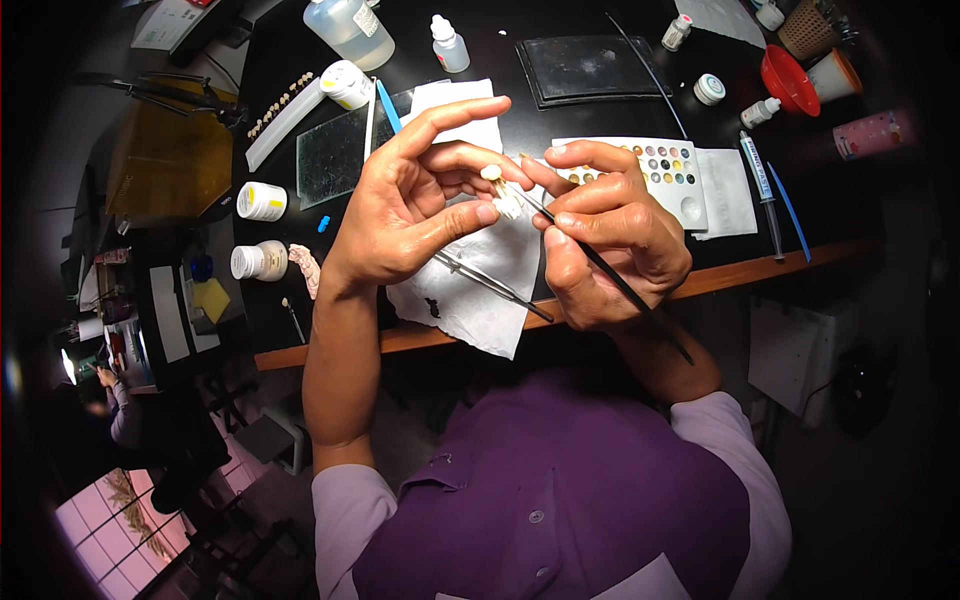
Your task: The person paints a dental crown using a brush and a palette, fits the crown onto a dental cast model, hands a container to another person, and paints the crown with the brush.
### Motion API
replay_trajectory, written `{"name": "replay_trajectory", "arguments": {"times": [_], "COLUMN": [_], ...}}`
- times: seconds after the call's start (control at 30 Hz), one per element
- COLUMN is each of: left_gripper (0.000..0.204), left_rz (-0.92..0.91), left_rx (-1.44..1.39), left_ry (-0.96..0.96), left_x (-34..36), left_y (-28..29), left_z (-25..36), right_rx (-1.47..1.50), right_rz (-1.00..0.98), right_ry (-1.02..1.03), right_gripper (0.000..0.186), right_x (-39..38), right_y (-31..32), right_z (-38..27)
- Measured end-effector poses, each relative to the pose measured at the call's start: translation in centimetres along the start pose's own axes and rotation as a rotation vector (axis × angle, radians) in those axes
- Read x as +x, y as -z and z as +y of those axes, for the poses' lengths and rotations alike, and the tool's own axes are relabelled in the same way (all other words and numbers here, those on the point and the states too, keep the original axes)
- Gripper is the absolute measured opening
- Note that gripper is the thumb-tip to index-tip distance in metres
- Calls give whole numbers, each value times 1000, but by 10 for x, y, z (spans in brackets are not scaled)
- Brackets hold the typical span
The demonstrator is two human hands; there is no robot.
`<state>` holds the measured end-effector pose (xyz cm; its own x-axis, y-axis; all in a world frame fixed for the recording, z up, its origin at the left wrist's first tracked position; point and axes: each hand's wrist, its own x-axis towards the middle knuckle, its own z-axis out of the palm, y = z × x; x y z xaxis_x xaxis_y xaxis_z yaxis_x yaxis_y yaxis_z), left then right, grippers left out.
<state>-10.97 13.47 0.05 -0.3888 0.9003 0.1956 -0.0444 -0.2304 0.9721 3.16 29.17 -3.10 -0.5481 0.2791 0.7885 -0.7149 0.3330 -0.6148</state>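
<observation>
My left hand (pixel 405 215) holds a small off-white piece (pixel 503 203) with a pale rounded top, possibly a dental piece, between its thumb and fingers. My right hand (pixel 620 225) grips a slim black brush (pixel 660 325), its tip at the piece; whether they touch, I cannot tell. Below the hands, metal tweezers (pixel 500 288) lie on a crumpled white paper (pixel 450 320). Behind my right hand is a white palette (pixel 690 205) with small wells of various colours.
Jars (pixel 262 202), bottles (pixel 450 45), a glass slab (pixel 325 150), a black slab (pixel 580 70), a red bowl (pixel 785 80) and a syringe (pixel 760 190) surround the hands on the black bench (pixel 270 330). A co-worker's sleeve (pixel 125 425) shows at far left.
</observation>
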Motion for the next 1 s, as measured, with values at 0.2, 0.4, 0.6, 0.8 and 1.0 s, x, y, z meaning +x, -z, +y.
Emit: {"name": "replay_trajectory", "arguments": {"times": [0.2,0.4,0.6,0.8,1.0], "left_gripper": [75,75,76,76,78], "left_rz": [-25,-19,-28,-25,-17], "left_rx": [-15,-28,-21,-19,-9], "left_ry": [-40,-33,-37,-38,-22], "left_x": [2,1,1,1,1], "left_y": [1,1,2,1,1], "left_z": [-3,-3,-4,-2,-1], "right_rx": [-102,-36,-38,-40,9], "right_rz": [79,-12,-3,-19,-14], "right_ry": [9,13,6,31,28], "right_gripper": [23,21,22,22,21], "right_x": [4,1,0,3,0], "right_y": [-3,0,0,-1,1], "right_z": [0,-1,-1,-1,0]}}
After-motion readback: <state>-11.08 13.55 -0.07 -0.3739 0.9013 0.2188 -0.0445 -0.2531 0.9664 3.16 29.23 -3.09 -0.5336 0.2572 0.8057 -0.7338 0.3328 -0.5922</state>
